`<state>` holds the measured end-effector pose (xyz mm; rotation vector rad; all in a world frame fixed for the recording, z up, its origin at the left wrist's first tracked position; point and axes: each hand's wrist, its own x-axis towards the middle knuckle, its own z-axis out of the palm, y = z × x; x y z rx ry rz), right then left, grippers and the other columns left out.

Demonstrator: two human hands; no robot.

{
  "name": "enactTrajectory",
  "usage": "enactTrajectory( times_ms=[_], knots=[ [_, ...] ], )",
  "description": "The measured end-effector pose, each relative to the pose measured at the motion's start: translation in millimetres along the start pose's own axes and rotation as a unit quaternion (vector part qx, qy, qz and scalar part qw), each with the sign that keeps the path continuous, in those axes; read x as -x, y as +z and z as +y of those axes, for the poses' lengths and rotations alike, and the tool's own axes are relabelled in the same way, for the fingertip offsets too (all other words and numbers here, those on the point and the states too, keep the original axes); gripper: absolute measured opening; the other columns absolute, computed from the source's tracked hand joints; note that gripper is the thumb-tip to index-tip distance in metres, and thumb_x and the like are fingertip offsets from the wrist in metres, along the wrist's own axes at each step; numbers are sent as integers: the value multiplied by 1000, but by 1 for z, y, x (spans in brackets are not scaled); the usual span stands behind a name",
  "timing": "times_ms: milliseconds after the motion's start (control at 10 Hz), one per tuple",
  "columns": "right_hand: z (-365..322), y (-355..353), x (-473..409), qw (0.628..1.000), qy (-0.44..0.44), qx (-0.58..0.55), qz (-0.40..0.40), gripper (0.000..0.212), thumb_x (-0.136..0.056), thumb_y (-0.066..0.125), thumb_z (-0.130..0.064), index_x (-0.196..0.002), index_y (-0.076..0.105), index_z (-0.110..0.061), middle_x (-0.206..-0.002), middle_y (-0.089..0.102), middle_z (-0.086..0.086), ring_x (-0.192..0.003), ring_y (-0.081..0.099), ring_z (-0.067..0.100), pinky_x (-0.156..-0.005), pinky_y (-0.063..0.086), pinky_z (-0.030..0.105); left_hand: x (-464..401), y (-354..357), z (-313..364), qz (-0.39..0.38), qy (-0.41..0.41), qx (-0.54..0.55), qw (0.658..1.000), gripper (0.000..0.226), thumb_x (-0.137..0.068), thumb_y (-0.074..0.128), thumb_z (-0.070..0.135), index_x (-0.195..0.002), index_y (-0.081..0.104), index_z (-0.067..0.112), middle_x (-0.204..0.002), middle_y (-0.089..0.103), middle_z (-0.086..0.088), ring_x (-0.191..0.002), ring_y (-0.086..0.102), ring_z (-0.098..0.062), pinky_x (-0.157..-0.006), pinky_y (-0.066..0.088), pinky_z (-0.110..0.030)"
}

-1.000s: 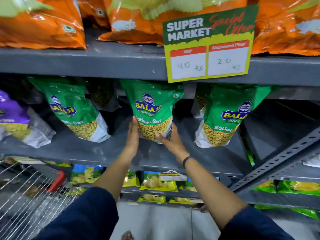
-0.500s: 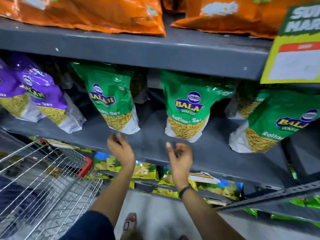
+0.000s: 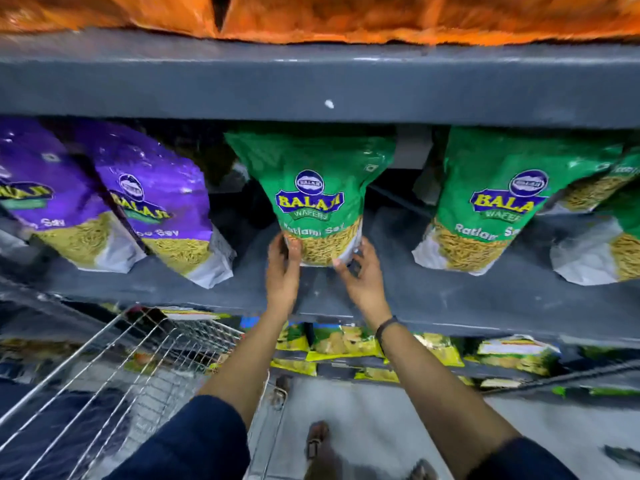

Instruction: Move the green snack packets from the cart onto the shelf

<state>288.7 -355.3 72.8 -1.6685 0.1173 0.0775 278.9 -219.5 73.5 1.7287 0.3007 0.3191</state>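
Observation:
A green Balaji Ratlami Sev packet stands upright on the grey middle shelf, straight ahead. My left hand grips its lower left corner. My right hand holds its lower right corner with thumb and fingers. A second green packet stands to the right on the same shelf, and another green one is partly cut off at the right edge. The wire cart is at lower left; its contents are blurred.
Two purple packets lean on the shelf just left of the held packet. Orange packets fill the shelf above, whose grey board hangs low. Yellow-green packets lie on the shelf below. My sandalled foot is on the floor.
The view has swung left. Both hands, free in front of the shelf edge half a second ago, have risen and closed on the bottom of the leftmost green packet.

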Motion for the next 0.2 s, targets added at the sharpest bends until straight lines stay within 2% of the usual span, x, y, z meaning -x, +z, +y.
enactTrajectory(
  times_ms=[100, 200],
  knots=[
    [-3, 2, 5, 1000, 4, -13, 0, 71, -84, 66, -7, -143, 27, -5, -147, 40, 19, -132, 46, 32, -111, 40, 51, 3, -4, -5, -17, 17, 11, 1000, 48, -91, 43, 38, -133, 35, 17, -129, 47, 18, -114, 41, 10, -90, 32, -1],
    [-5, 1, 16, 1000, 8, -25, 12, 75, -86, 65, -10, -147, 21, -9, -153, 32, 15, -137, 40, 29, -114, 37, 45, 7, -5, -6, 7, -27, 20, 999, 52, -94, 42, 35, -140, 27, 15, -148, 36, 2, -132, 34, -7, -107, 28, -21]
  ],
)
